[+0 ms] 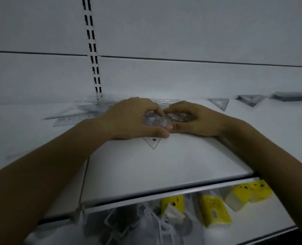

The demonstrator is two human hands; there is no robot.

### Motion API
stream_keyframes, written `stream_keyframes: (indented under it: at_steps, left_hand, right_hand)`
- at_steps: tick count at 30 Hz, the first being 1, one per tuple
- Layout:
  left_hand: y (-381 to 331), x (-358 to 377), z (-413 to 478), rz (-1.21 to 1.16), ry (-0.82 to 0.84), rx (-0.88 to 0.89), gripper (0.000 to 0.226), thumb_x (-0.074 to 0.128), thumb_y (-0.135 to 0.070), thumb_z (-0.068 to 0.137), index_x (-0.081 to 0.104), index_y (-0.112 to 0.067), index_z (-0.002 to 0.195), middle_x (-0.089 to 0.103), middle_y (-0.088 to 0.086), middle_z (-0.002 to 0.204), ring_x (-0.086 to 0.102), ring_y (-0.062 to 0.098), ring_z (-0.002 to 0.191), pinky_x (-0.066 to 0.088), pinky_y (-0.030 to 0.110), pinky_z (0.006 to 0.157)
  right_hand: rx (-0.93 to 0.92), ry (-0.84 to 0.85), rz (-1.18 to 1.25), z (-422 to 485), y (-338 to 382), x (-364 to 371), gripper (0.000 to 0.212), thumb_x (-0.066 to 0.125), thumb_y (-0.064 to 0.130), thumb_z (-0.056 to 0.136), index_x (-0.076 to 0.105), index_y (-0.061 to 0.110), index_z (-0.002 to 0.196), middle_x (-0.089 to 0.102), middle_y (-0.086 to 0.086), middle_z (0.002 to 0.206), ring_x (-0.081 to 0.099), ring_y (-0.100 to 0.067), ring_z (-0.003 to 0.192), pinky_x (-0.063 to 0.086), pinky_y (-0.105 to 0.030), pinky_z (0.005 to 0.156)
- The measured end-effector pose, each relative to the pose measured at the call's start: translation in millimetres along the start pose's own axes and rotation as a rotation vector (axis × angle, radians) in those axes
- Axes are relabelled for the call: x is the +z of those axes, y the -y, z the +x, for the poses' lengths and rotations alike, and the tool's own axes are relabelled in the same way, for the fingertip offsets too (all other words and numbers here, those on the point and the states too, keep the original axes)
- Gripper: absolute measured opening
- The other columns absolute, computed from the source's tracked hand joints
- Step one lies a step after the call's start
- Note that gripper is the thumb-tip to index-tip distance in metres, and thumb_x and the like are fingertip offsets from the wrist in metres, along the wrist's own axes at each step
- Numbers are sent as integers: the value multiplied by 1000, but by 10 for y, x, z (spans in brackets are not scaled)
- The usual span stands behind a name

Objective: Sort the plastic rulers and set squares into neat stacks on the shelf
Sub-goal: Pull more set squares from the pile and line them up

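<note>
1. Both hands are on the white shelf (164,167), meeting at frame centre. My left hand (134,119) comes in from 8 o'clock, my right hand (197,121) from 4 o'clock.
2. The hands are together, fingertips and thumbs touching, cupped around a stack of clear set squares (161,119) lying flat on the shelf.
3. Fingers curl over the stack's far edge and thumbs press along the near side, so both hands are clamped on it.
4. One corner of the stack, with a dark dot, pokes out below the thumbs toward 6 o'clock.
5. Loose clear rulers (76,117) lie flat at 9 o'clock of the left hand, blurred, count unclear.
6. At 2 o'clock, well apart from the hands, a single set square (220,103) lies flat; further right sits a darker triangle stack (250,99), then a grey ruler stack (293,96) at the frame edge.
7. The lower shelf at 5 o'clock holds yellow packets (215,209).
</note>
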State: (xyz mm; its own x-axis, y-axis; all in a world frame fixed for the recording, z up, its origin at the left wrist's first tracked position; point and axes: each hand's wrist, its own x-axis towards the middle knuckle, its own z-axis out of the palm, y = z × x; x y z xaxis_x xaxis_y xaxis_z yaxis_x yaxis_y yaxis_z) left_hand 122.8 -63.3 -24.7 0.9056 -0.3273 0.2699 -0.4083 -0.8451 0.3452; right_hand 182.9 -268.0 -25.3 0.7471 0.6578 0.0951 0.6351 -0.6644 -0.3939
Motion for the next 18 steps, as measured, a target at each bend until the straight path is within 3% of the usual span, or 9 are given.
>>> stream_keyframes:
  at_steps: [3,6,12,16,18]
  left_hand:
    - [7,11,-13,-14,2,-1,70,58,-76,57,59,-35,114,59,-16,118,53,5,108,45,36,95]
    - [12,16,-17,1,5,-19,67,56,-72,62,57,-34,117,56,-16,121,51,4,110,45,35,96]
    - [-14,14,-1,82,-6,-2,61,59,-65,73,50,-36,126,52,-15,129,50,6,114,43,34,97]
    - [-45,-22,-16,105,-19,8,69,60,-70,68,45,-38,128,51,-14,127,50,7,113,46,39,93]
    - [-69,-97,-38,256,-5,-34,76,52,-79,64,44,-38,128,52,-15,122,50,8,109,46,37,89]
  right_hand:
    - [-26,-134,61,31,-40,39,34,65,42,82,63,31,114,59,8,121,53,-7,109,38,-21,92]
    - [-29,-239,41,52,-103,75,26,65,35,85,67,24,108,64,5,112,56,-8,104,38,-14,81]
    - [-68,-386,57,20,-119,37,9,62,19,88,71,19,90,71,6,88,63,-8,83,46,-20,73]
    - [-25,-365,82,-15,-94,23,23,67,40,82,69,23,98,68,9,94,60,-5,87,47,-23,75]
    - [14,-293,68,-34,-76,12,34,71,48,75,69,24,99,64,9,100,57,-5,92,43,-21,77]
